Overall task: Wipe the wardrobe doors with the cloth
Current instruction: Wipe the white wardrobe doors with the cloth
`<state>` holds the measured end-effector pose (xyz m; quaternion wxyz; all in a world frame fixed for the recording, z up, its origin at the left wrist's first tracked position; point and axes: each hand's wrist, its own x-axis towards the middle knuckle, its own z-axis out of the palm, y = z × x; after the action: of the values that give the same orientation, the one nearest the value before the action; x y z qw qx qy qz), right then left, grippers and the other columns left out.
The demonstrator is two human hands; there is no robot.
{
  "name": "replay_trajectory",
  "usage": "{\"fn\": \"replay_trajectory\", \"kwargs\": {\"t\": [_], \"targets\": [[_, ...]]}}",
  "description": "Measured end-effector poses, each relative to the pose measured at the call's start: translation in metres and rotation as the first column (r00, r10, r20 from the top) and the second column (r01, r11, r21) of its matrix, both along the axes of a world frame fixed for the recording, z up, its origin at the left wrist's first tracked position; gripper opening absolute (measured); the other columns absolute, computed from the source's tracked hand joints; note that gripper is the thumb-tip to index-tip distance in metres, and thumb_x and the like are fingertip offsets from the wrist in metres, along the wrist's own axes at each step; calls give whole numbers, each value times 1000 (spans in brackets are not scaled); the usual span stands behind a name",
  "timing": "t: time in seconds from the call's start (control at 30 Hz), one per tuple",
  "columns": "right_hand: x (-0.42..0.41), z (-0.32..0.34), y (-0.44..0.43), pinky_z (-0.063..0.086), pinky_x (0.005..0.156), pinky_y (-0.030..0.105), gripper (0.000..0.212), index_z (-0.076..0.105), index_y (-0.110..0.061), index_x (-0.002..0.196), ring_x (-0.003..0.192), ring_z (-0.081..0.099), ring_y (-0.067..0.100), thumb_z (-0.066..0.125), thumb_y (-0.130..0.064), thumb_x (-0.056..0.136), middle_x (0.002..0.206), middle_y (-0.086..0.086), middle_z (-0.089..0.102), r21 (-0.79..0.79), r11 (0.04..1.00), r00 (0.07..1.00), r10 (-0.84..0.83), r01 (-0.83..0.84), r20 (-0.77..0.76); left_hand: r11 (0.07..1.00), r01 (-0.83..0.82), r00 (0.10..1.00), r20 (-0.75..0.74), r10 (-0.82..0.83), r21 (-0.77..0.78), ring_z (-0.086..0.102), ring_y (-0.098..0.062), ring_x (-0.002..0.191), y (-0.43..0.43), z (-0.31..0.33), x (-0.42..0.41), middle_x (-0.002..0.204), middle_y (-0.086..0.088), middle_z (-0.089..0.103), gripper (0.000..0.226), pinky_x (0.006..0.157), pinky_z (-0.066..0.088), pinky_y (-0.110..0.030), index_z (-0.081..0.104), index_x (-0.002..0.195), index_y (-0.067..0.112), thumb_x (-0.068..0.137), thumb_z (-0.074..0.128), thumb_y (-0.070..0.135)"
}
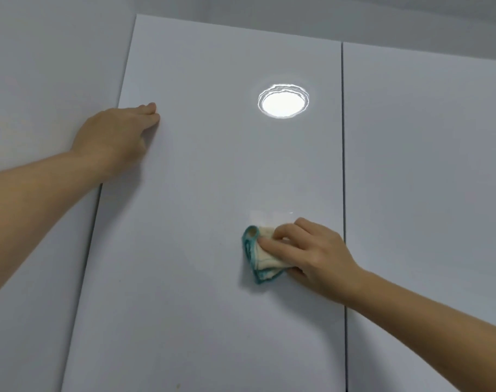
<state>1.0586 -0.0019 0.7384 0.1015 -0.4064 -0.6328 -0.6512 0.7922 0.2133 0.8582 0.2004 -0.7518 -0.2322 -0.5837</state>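
A glossy pale grey wardrobe door (201,210) fills the middle of the head view, standing slightly ajar at its left edge. My left hand (116,134) rests on that left edge, fingers lying over the door's front. My right hand (306,250) holds a folded cream cloth with a teal border (259,257) and presses it flat against the door's right half, near the seam. Fingers curl over the cloth's top and the thumb sits under it.
A second door (427,210) adjoins on the right across a narrow dark seam. Another pale panel (37,80) lies to the left. A round ceiling lamp's reflection (282,101) shines on the middle door's upper part.
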Motion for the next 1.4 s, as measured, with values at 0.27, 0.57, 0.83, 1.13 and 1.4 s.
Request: {"fn": "replay_trajectory", "kwargs": {"t": [0.27,0.57,0.83,1.13,1.4], "targets": [[-20,51,23,39,48,27,37,71,-17,109,72,56,28,67,-6,73,95,8,65,174,985,999,12,-3,-48,1000,-5,1000,-30,4,-9,37,-26,137,3,2,0,153,0,31,59,112,31,-40,45,141,13,86,40,-8],[-58,100,58,30,52,24,45,64,-27,112,81,51,24,59,-8,71,95,-1,55,312,947,936,39,78,-350,1000,-1,999,-53,1,-3,39,-29,136,5,1,-5,151,-4,35,61,112,30,-39,47,139,10,83,39,-12],[-60,6,64,42,47,29,38,70,-17,110,68,55,27,65,-14,72,89,3,65,64,996,997,67,-65,-33,1000,-2,998,-59,1,-15,39,-25,137,0,-3,-9,150,-6,37,57,114,27,-33,51,136,7,84,37,-13],[-65,9,76,32,48,29,29,72,-16,106,66,50,25,52,-9,86,85,6,63,12,997,986,74,-77,152,990,-110,985,-142,97,-90,41,-35,133,0,3,-13,146,-10,44,63,110,32,-40,44,141,12,84,33,-10],[-97,86,110,27,42,22,25,71,-19,91,68,54,27,60,-8,72,86,6,60,285,958,996,44,-20,-79,991,-109,985,-143,97,-80,44,-38,128,-3,8,-17,137,-17,53,50,108,35,-41,62,125,9,87,33,-6]]}}
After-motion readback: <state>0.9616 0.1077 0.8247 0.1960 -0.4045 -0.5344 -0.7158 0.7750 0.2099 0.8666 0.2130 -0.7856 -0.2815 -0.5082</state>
